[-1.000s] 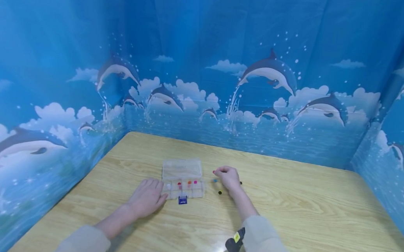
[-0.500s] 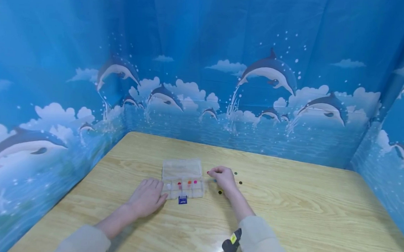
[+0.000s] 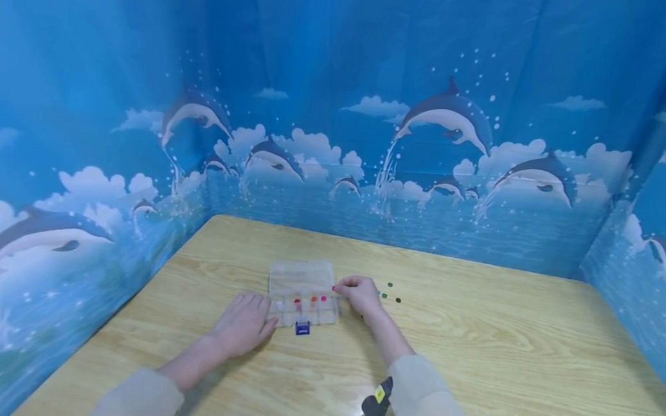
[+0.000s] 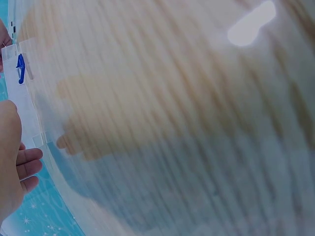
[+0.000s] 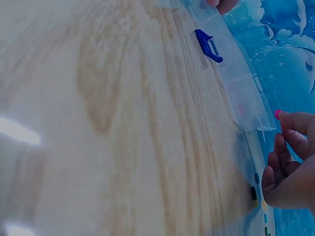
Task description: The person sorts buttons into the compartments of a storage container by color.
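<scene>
Around the far side of the workspace, a blue dolphin-print curtain [image 3: 413,226] was hung, and below it a wood-grained table [image 3: 509,349] was set. Near the table's middle, a clear compartmented box [image 3: 321,315] was laid, its lid [image 3: 300,278] folded back toward twelve o'clock. At the box's eight o'clock, the left hand [image 3: 245,324] was rested by the corner, its fingers extended and close together, nothing being gripped. At three o'clock, the right hand [image 3: 360,293] was held near the edge; at six, a blue latch [image 3: 302,327] was seen. A red piece [image 3: 297,301] and an orange piece [image 3: 314,299] were contained in the far row, while a loose green piece [image 3: 390,284] was left beyond the right hand. Between right thumb and forefinger, a pinched pink piece [image 5: 277,114] was clamped, just beside the box; its height could not be told. The step was judged to be its delivery; a shift toward nine o'clock, then release over a compartment, seemed called for.
</scene>
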`<state>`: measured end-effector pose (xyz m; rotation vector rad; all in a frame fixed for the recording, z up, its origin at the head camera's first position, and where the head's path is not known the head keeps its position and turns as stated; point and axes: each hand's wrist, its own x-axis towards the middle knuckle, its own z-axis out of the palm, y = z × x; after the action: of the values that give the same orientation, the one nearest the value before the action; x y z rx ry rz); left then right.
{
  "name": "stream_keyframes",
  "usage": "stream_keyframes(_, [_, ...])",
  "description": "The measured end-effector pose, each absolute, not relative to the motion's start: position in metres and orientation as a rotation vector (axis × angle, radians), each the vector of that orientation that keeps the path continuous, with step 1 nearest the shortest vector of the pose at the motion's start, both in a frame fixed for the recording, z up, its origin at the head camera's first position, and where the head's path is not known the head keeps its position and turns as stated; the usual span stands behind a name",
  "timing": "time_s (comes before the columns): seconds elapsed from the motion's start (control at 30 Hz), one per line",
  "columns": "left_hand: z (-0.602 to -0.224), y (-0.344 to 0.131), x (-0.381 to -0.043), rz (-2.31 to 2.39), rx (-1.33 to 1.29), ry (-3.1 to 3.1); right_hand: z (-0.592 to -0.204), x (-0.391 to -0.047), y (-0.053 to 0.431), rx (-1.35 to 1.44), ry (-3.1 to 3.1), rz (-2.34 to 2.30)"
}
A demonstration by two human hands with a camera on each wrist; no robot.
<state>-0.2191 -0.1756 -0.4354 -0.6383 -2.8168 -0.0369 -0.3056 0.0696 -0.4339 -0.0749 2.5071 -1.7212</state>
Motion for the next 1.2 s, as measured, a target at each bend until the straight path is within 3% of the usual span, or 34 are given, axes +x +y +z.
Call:
stream_keyframes(0.57, [-0.435, -0.175, -0.22, -0.05, -0.655, -2.798, -0.436, -0.305, 0.069, -0.181, 2.551, -1.655])
stream_keyframes(1.2, [-0.435, -0.176, -0.221, -0.032, -0.634, -2.832, -0.432, -0.313, 0.098, -0.039, 2.597, -1.68])
